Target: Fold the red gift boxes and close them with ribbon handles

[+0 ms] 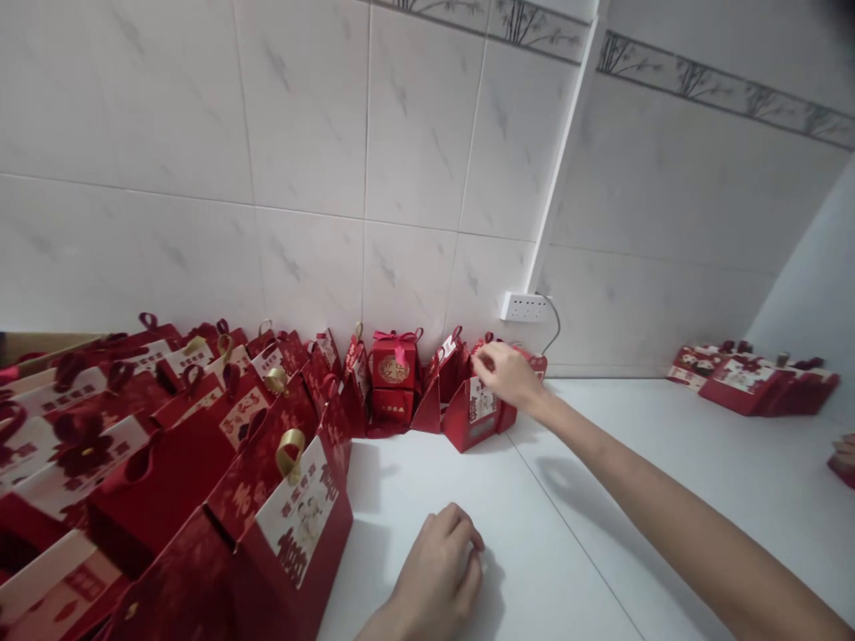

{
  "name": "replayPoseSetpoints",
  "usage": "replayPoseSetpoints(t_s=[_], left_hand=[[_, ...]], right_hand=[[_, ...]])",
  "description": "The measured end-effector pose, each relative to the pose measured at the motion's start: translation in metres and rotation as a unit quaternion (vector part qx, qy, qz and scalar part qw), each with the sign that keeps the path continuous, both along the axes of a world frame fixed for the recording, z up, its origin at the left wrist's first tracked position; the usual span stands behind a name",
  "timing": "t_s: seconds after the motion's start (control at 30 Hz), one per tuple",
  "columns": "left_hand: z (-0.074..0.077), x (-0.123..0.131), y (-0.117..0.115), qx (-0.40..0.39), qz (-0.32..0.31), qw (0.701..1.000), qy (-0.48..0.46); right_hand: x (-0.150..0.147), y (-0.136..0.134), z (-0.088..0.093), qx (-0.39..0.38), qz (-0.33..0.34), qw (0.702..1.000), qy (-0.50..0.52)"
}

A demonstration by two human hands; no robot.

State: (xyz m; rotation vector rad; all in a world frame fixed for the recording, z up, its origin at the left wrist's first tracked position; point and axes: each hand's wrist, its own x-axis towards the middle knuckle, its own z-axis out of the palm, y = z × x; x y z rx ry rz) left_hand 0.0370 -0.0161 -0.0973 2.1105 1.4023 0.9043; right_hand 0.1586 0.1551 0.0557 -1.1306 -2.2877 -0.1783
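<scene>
My right hand (508, 374) reaches far forward to a small red gift bag (473, 417) standing by the wall, its fingers pinched at the bag's top. My left hand (441, 574) rests on the white floor (534, 534) near me, fingers curled into a loose fist; anything inside it is hidden. Just left of it stands a larger red gift bag (294, 534) with a gold ribbon handle and a white label. A red box with a pink bow (394, 369) sits stacked on another red box against the wall.
Rows of red gift bags (134, 427) fill the left side up to the tiled wall (300, 178). A white wall socket (525, 307) with a cable sits in the corner. More red bags (754, 378) lie at the far right.
</scene>
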Motion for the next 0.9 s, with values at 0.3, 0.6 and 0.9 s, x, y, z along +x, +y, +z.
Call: replayPoseSetpoints(t_s=[0.3, 0.6, 0.9], left_hand=[[-0.002, -0.003, 0.005, -0.002, 0.005, 0.999, -0.053], [-0.004, -0.008, 0.007, 0.021, 0.011, 0.999, -0.023], [-0.002, -0.029, 0.023, 0.083, -0.019, 0.996, 0.015]], right_hand=[[0.070, 0.074, -0.027, -0.074, -0.196, 0.978, 0.003], [0.111, 0.062, -0.042, -0.222, -0.215, 0.937, -0.164], [0.309, -0.155, -0.012, -0.402, -0.405, 0.795, -0.207]])
